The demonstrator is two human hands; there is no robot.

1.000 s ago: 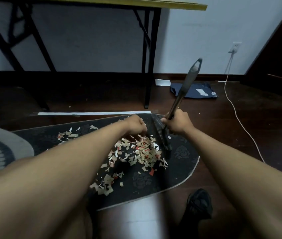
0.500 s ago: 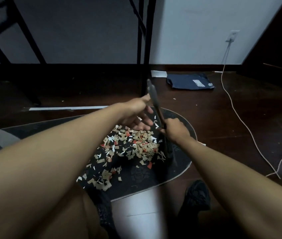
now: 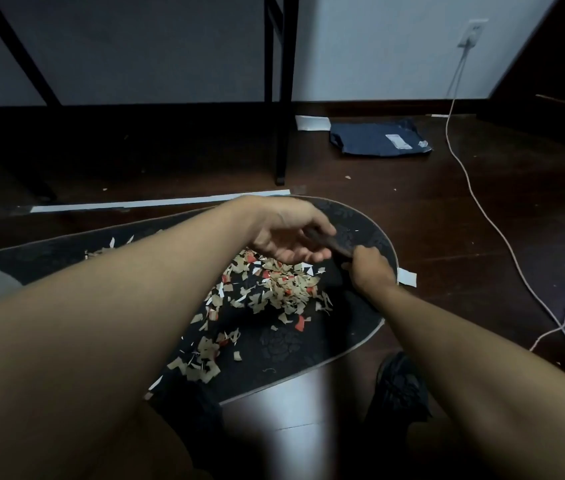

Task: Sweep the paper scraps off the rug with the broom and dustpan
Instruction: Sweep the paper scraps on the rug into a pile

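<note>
A pile of beige, white and red paper scraps point(image 3: 276, 289) lies on the dark patterned rug point(image 3: 360, 230), with a smaller heap point(image 3: 201, 358) closer to me and a few bits point(image 3: 101, 251) at the left. My right hand point(image 3: 367, 271) grips the dark broom handle point(image 3: 334, 244) just right of the pile. The handle tilts low towards the left, its end lying in my left hand point(image 3: 291, 237) between thumb and fingers. The broom's head is hidden behind my right hand, and I see no dustpan.
Black table legs point(image 3: 283, 98) stand beyond the rug. A folded blue bag point(image 3: 378, 138) and a white cable point(image 3: 475, 188) lie on the dark wood floor at the right. A white strip point(image 3: 156, 204) runs along the rug's far edge. My dark shoe point(image 3: 402, 386) is at the lower right.
The handle, upright a second ago, has swung down and left into my left hand. My left hand has opened from a fist and taken its end. The view has dipped lower.
</note>
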